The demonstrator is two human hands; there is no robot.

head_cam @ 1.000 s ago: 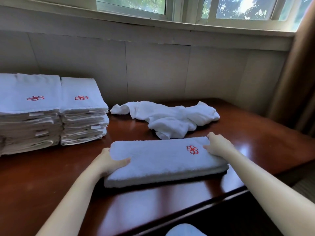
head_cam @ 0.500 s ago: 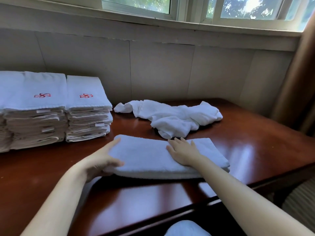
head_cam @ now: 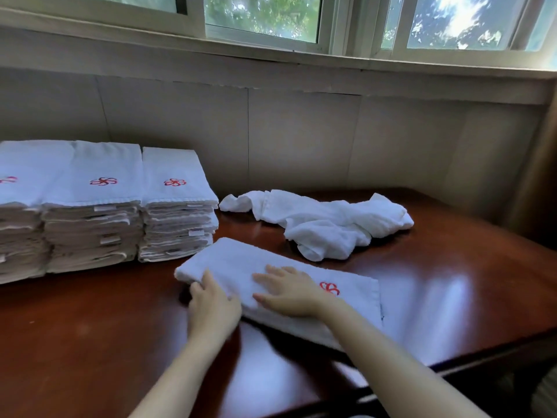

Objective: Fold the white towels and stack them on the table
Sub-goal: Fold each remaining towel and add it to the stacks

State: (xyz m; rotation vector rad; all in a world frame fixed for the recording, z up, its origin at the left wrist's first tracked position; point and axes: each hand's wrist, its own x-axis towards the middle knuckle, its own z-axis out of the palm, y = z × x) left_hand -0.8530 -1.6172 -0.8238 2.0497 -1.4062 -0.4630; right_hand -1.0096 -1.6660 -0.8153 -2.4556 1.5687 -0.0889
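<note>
Folded white towel [head_cam: 357, 307], a long narrow bundle, lies flat on a glossy dark reddish-brown wooden table [head_cam: 90, 327], close to the near edge and angled so its left end sits farther from the viewer than its right. A red embroidered flower emblem [head_cam: 329, 288] shows on its top, toward the right end.

Two bare forearms reach in from the bottom of the view. The right hand [head_cam: 289, 294] rests palm down on the middle of the towel, fingers straight and slightly spread, pointing left, just beside the emblem. The left hand [head_cam: 214, 306] meets the towel's left near corner, with fingertips up on the top surface. It is blurred, so I cannot tell whether it is gripping the edge or only touching it.

Three stacks of folded towels [head_cam: 99, 206] stand side by side at the back left of the table, touching one another, each topped with the same red emblem. The leftmost stack is cut off by the frame. The rightmost stack [head_cam: 177, 206] sits near the far left end of the towel under the hands, with a little bare table between them.

A crumpled heap of unfolded white towels [head_cam: 325, 227] lies behind the folded towel, toward the back centre and right of the table, apart from it.

Behind the table is a pale panelled wall [head_cam: 301, 140] under a window [head_cam: 262, 16] showing sunlit leaves. A brown curtain [head_cam: 542, 164] hangs at the far right.
</note>
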